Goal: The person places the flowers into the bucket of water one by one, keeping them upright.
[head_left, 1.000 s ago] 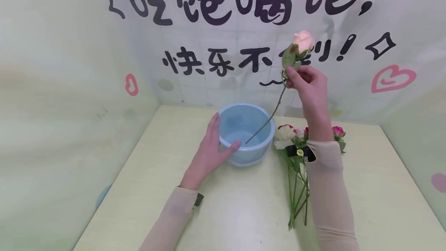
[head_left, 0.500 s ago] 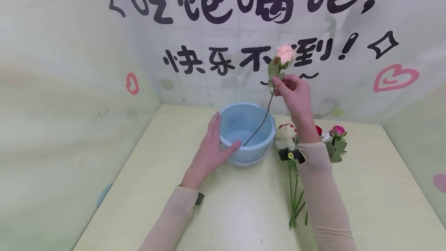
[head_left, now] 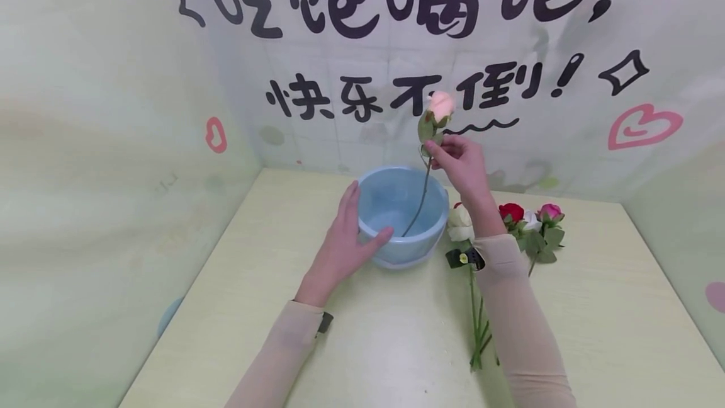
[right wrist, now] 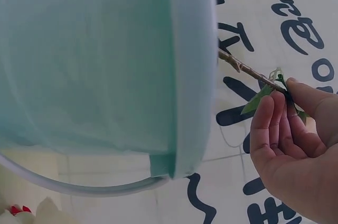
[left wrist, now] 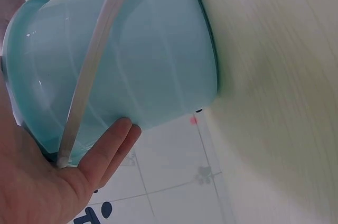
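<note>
In the head view a light blue bucket [head_left: 402, 249] stands upright on the table. My left hand [head_left: 347, 241] steadies it from the left, its fingers straight along the wall and the thumb at the front rim. The left wrist view shows the fingers [left wrist: 108, 150] against the outer wall, near the bucket's pale handle [left wrist: 91, 65]. My right hand [head_left: 461, 165] pinches a pink rose [head_left: 441, 107] just under its bloom, above the bucket's right rim. The rose's stem [head_left: 423, 197] slants down inside the bucket. In the right wrist view the thumb and fingers hold the stem [right wrist: 248, 71] beside green leaves.
Right of the bucket lie several flowers: a white bloom [head_left: 460, 225], a red rose [head_left: 511, 212] and a magenta one [head_left: 550, 211], their stems [head_left: 476, 332] pointing toward me. My right forearm partly covers them. A printed cloth wall [head_left: 340, 137] stands behind the table [head_left: 385, 345].
My right hand has moved left and down with the pink rose, bringing its stem more upright inside the bucket. More of the flowers on the right now show. The left hand stays in place.
</note>
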`<action>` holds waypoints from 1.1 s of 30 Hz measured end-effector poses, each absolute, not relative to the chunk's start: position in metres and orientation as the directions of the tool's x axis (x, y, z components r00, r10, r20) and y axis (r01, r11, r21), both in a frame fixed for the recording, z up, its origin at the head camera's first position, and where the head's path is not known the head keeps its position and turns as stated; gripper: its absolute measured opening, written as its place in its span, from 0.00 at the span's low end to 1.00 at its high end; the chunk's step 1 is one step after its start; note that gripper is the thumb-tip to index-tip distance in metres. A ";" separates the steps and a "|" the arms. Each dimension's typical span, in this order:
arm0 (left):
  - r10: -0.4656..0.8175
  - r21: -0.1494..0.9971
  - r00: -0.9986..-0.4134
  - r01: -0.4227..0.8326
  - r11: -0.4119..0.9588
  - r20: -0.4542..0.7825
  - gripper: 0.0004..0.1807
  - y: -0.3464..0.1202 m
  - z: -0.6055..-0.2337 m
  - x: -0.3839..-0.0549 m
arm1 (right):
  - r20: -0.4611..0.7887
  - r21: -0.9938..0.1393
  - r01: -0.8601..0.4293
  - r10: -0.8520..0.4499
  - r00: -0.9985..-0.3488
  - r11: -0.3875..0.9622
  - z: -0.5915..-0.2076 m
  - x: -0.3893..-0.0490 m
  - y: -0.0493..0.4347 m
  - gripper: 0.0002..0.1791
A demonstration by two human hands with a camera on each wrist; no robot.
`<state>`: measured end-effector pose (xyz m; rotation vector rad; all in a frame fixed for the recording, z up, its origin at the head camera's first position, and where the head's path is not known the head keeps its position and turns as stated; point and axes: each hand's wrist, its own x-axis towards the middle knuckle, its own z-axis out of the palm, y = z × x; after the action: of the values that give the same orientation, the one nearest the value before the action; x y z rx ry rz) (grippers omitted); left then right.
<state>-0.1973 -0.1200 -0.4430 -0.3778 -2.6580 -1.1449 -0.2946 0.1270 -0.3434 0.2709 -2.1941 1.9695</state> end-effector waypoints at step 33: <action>0.160 0.674 -0.934 0.343 0.654 0.320 0.62 -0.121 -0.447 -0.199 | 0.199 -0.914 -0.237 -0.146 -0.969 0.329 -0.375 -0.295 0.105 0.21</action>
<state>-0.1989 -0.1210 -0.4466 -0.4085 -2.6401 -1.1466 -0.2949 0.1054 -0.3752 0.3604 -2.4946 1.7379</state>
